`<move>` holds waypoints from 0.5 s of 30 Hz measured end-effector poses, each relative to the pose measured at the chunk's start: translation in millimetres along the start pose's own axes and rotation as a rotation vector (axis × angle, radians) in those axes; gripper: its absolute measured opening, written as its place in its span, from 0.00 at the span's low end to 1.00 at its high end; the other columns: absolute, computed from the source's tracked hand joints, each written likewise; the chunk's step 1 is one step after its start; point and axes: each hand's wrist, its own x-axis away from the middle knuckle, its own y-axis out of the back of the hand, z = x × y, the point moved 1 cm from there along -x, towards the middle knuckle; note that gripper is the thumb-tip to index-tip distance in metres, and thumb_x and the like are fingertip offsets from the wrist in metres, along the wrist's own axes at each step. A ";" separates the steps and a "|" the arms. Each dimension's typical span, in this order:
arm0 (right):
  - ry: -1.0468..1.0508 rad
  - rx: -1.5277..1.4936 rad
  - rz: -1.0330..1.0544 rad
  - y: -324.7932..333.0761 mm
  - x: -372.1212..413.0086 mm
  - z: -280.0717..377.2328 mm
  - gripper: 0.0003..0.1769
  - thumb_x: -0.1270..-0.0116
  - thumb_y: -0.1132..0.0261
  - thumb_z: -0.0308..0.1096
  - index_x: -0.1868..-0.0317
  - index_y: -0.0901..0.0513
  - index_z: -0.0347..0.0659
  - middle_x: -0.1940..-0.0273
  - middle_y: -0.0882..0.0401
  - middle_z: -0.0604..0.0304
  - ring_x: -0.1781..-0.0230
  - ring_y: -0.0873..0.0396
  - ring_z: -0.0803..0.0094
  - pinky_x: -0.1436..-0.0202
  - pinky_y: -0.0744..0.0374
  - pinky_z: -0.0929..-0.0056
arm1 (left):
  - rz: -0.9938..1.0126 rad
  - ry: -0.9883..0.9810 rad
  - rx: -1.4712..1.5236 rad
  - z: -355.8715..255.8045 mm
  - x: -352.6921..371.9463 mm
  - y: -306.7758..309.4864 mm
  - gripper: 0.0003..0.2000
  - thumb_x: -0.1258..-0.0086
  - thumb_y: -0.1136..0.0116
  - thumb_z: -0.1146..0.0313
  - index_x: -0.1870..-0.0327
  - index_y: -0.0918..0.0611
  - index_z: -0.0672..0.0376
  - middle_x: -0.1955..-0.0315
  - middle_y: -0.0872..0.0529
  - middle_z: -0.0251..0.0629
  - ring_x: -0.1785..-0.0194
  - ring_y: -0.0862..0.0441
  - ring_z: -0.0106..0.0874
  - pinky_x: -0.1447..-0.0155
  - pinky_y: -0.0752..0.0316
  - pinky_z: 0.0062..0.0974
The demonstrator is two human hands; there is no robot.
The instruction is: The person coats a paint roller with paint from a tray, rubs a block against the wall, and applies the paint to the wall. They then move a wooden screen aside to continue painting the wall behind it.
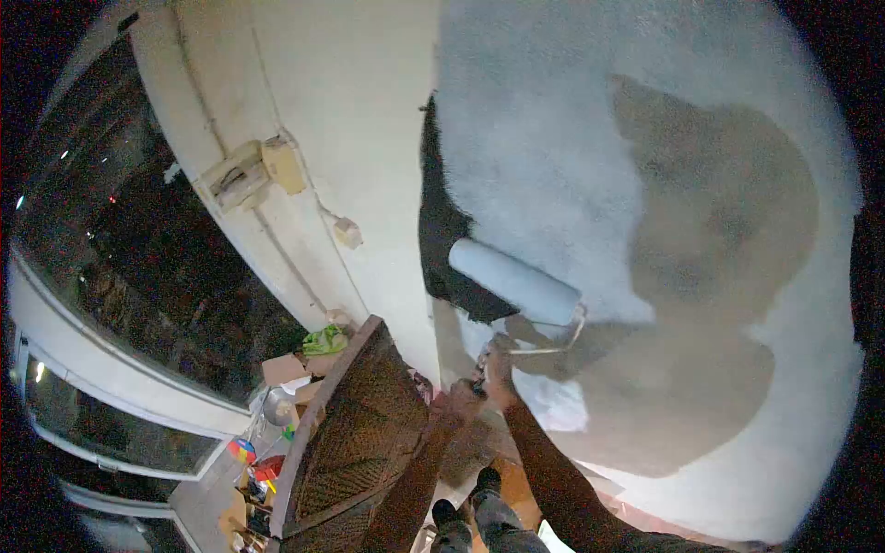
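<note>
A paint roller [516,281] with a pale blue-grey sleeve lies against the wall [544,129], tilted down to the right. Its bent wire frame [562,346] runs back to a handle, mostly hidden by my hands. My right hand [499,369] is closed round the handle close to the frame. Lower and to the left, my left hand [457,402] is wrapped round the handle's rear part. Left of the sleeve and under it is a black patch [438,203] on the wall; blue-grey paint covers much of the surface around it.
My shadow [728,212] falls on the wall at right. A wooden piece with a woven panel [359,442] stands close by my left arm. Beyond it are a green bag [323,341], boxes and clutter. Electrical boxes [240,180] sit beside dark windows [138,230]. My feet [489,479] show below.
</note>
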 end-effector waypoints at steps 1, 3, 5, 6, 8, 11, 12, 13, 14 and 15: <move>0.086 0.036 0.016 -13.3 10.4 25.1 0.13 0.40 0.48 0.42 0.79 0.37 0.50 0.88 0.44 0.66 0.92 0.42 0.71 0.90 0.40 0.72 | 0.005 -0.009 0.017 -22.8 -5.8 14.6 0.15 0.46 0.45 0.61 0.75 0.22 0.69 0.76 0.21 0.55 0.69 0.22 0.50 0.65 0.27 0.41; 0.228 0.193 -0.007 -9.2 -37.0 25.1 0.13 0.40 0.48 0.42 0.80 0.38 0.49 0.88 0.44 0.65 0.92 0.42 0.71 0.89 0.40 0.72 | 0.024 -0.030 0.052 -75.9 -16.4 52.5 0.15 0.46 0.45 0.62 0.75 0.23 0.69 0.76 0.21 0.55 0.68 0.22 0.50 0.65 0.27 0.41; 0.276 0.091 0.031 -37.0 -25.9 76.5 0.14 0.41 0.48 0.41 0.81 0.39 0.48 0.88 0.44 0.65 0.91 0.43 0.72 0.88 0.40 0.72 | 0.036 -0.060 0.057 -127.2 -25.4 91.8 0.16 0.47 0.44 0.61 0.74 0.23 0.71 0.73 0.21 0.58 0.65 0.22 0.50 0.63 0.27 0.42; 0.272 0.023 0.067 -47.8 -13.4 96.9 0.14 0.41 0.49 0.41 0.81 0.39 0.48 0.88 0.44 0.65 0.91 0.43 0.72 0.88 0.40 0.72 | -0.044 -0.210 0.005 -129.2 -38.8 90.3 0.15 0.50 0.42 0.63 0.75 0.23 0.71 0.74 0.21 0.58 0.65 0.22 0.51 0.63 0.27 0.41; 0.256 -0.067 0.143 -60.7 2.1 123.6 0.15 0.40 0.49 0.41 0.82 0.40 0.47 0.87 0.45 0.64 0.91 0.44 0.72 0.88 0.41 0.71 | -0.087 -0.192 0.085 -141.8 -36.7 101.6 0.15 0.50 0.42 0.62 0.74 0.23 0.70 0.74 0.21 0.57 0.65 0.23 0.51 0.61 0.28 0.41; 0.222 -0.069 0.125 -58.3 5.1 113.1 0.15 0.40 0.50 0.41 0.81 0.40 0.47 0.87 0.45 0.64 0.91 0.44 0.71 0.87 0.41 0.70 | -0.122 -0.094 0.052 -119.9 -43.7 77.9 0.14 0.49 0.43 0.62 0.70 0.22 0.67 0.71 0.21 0.56 0.63 0.23 0.51 0.58 0.28 0.42; 0.181 -0.072 0.078 -50.4 -7.7 90.8 0.15 0.39 0.50 0.41 0.81 0.40 0.48 0.87 0.45 0.64 0.91 0.44 0.72 0.87 0.40 0.70 | -0.077 -0.049 0.054 -104.5 -47.1 69.5 0.14 0.48 0.44 0.62 0.69 0.22 0.66 0.70 0.21 0.55 0.63 0.23 0.51 0.58 0.28 0.42; 0.133 -0.073 0.030 -39.0 -21.6 60.9 0.15 0.39 0.50 0.41 0.81 0.39 0.48 0.87 0.45 0.64 0.91 0.43 0.72 0.87 0.40 0.70 | -0.030 0.001 0.057 -83.0 -48.4 57.0 0.14 0.48 0.45 0.61 0.69 0.22 0.66 0.69 0.21 0.55 0.63 0.23 0.51 0.58 0.28 0.41; 0.226 -0.088 0.077 -25.6 -39.7 25.5 0.16 0.38 0.50 0.42 0.81 0.39 0.49 0.87 0.44 0.65 0.91 0.43 0.71 0.87 0.40 0.71 | -0.085 0.007 0.041 -51.5 -51.4 37.6 0.14 0.47 0.45 0.62 0.69 0.22 0.66 0.69 0.21 0.54 0.63 0.23 0.50 0.58 0.28 0.41; 0.162 -0.070 0.042 -22.1 -38.5 10.3 0.15 0.38 0.50 0.42 0.81 0.38 0.49 0.87 0.44 0.65 0.90 0.43 0.72 0.87 0.39 0.70 | -0.086 0.024 0.026 -24.3 -53.8 26.7 0.14 0.47 0.45 0.62 0.69 0.22 0.66 0.69 0.21 0.54 0.63 0.23 0.50 0.58 0.28 0.41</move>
